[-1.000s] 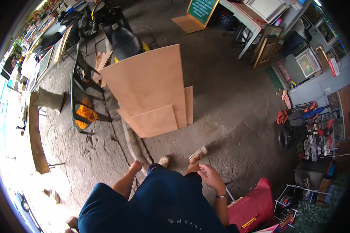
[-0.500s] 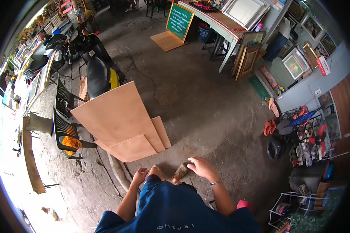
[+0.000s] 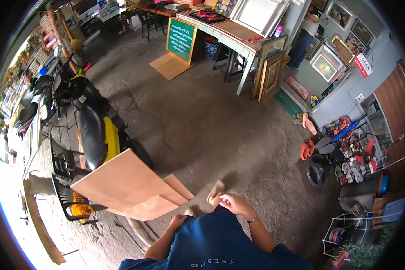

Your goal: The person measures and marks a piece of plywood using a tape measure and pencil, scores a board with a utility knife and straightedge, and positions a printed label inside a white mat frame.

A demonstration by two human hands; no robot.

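My left hand point(image 3: 178, 221) is at the front of my blue shirt with its fingers curled in, and nothing shows in it. Over my right thigh, my right hand point(image 3: 236, 205) has its fingers loosely bent and apart, holding nothing; a bracelet point(image 3: 253, 219) circles that wrist. Nearest to my left hand are brown boards point(image 3: 132, 186), several flat sheets leaning against a black and yellow motorbike point(image 3: 94, 135). My sandalled right foot point(image 3: 217, 191) is ahead of the left one on the concrete floor point(image 3: 198, 130).
Black plastic chairs point(image 3: 65, 157) stand at the left, one with orange rope point(image 3: 81, 209). A green sign point(image 3: 181, 40) and a worktable point(image 3: 220, 29) are ahead. Picture frames point(image 3: 270, 74) lean beside the doorway, where a person point(image 3: 303, 38) stands. A shoe rack point(image 3: 357, 153) lines the right.
My view has shifted forward and turned right, bringing the motorbike and boards lower and leftward. My right foot has stepped forward. The fingers of my right hand have curled a little.
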